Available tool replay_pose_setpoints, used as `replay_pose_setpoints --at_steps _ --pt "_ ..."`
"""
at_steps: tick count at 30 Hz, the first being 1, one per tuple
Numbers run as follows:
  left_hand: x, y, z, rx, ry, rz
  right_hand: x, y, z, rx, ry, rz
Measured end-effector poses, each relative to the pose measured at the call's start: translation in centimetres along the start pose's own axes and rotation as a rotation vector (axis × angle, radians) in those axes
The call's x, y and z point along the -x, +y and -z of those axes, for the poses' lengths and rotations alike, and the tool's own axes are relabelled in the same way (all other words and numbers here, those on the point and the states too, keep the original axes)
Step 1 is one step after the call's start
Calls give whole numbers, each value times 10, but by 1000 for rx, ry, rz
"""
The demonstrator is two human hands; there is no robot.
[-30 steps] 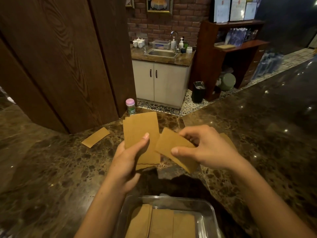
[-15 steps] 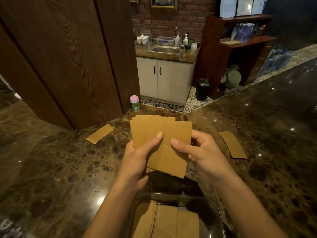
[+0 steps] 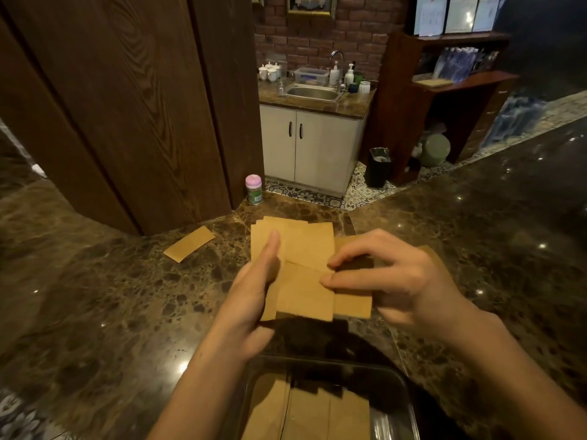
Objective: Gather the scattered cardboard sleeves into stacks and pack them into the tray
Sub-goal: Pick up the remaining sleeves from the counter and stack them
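My left hand (image 3: 254,287) holds a fanned stack of brown cardboard sleeves (image 3: 301,246) upright above the dark marble counter, thumb across the front. My right hand (image 3: 390,277) pinches the right edge of the front sleeves (image 3: 305,296) in that stack. A single sleeve (image 3: 189,248) lies flat on the counter to the left. Another sleeve (image 3: 432,257) peeks out behind my right hand. Below my hands, a clear tray (image 3: 409,404) holds rows of sleeves (image 3: 305,414) lying side by side.
A small green jar with a pink lid (image 3: 254,189) stands at the counter's far edge beside a dark wooden pillar (image 3: 133,106). Beyond the counter (image 3: 95,312) are a sink cabinet (image 3: 313,147), a black bin (image 3: 378,166) and wooden shelves (image 3: 444,90).
My right hand brought its sleeve onto the stack in my left hand and now grips the stack's right edge. The sleeve on the counter to the right is now mostly hidden behind that hand.
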State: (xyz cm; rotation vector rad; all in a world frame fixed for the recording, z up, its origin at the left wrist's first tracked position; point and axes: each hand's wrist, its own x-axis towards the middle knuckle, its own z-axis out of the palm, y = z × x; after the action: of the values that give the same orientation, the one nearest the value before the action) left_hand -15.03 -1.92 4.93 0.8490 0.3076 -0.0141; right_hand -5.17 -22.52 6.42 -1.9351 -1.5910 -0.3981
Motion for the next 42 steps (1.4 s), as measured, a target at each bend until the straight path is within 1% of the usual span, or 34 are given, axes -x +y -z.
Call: replay_pose_setpoints --at_steps 3,5,7,9,12,13,17,18,19,21,23,25,27,29,31,34,38,42 --pt "-1 -3 3 -76 16 -50 5 4 -3 129 -82 71" --pt "-1 -5 4 -70 45 -50 8 6 -2 123 -101 39" --pt "-3 -5 6 -15 75 -69 12 6 1 63 -113 -39" --pt "-4 -4 6 31 92 -100 14 1 3 -73 -78 -202" --pt "-5 1 9 44 139 -154 14 -10 3 -362 62 -536" --pt "-6 2 10 30 147 -168 13 -13 1 -453 102 -619" --pt "-4 -2 6 -74 155 -193 2 -26 -13 -896 291 -837" --pt "-3 -5 3 -108 147 -207 -2 -29 -18 -943 342 -884" --pt "-3 -8 0 -132 132 -223 -5 -31 -26 -927 380 -918" --pt "-2 -13 -7 -171 93 -249 -8 -38 -39 -880 418 -950" --pt "-2 -15 -9 -175 67 -241 -10 -44 -50 -945 445 -959" --pt "0 -14 -8 -110 30 -169 -10 -46 -53 -1009 485 -978" --pt "2 -13 -6 -60 -10 -114 -8 -43 -52 -1010 540 -1009" --pt "3 -12 -4 -80 -1 -145 -6 -38 -49 -1003 586 -1035" --pt "2 -13 -3 -113 49 -202 -3 -36 -45 -1025 608 -1037" --pt "0 -13 -5 -108 88 -247 3 -36 -42 -1097 567 -1038" --pt "-2 -13 -8 -153 94 -289 6 -41 -43 -1136 422 -1030" --pt "-4 -15 -5 -156 156 -295 3 -41 -47 -1118 468 -1038"
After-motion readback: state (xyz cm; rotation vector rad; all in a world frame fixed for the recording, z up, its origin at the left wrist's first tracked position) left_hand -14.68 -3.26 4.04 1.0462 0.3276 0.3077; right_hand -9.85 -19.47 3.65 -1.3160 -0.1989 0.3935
